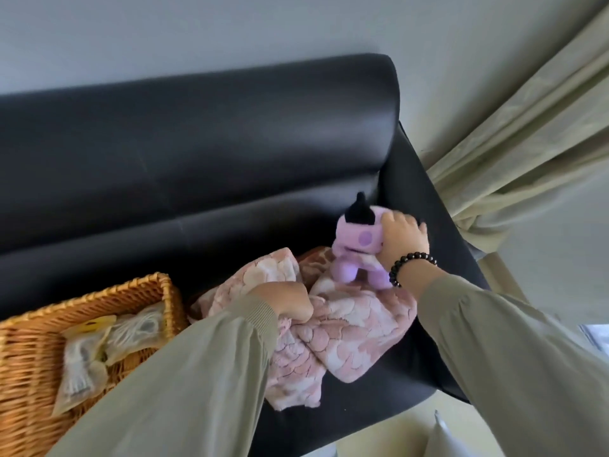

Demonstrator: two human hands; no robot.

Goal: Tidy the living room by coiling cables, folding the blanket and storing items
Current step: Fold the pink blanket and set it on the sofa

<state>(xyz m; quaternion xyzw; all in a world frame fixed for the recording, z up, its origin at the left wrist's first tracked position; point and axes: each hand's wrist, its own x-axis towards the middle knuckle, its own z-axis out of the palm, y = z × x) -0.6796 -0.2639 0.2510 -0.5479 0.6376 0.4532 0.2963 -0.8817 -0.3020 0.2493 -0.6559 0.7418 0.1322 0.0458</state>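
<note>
Gripping purple plush toy (357, 249) with right hand (403, 239) at 2 o'clock of centre, fingers curling round its back, thumb hidden; holding it upright, feet touching pink blanket (356, 328)

Clutching blanket at centre with left hand (290, 301), fingers curling down into fabric

Finding blanket crumpled on black sofa (197, 143) seat, spreading toward 6 o'clock edge

Noting wicker basket (158, 288) at 8 o'clock, just beside blanket, holding clear bags (85, 354), contents blurred

Wearing dark bead bracelet (408, 263) on right wrist

Noting beige curtain (527, 143) at 3 o'clock
</note>
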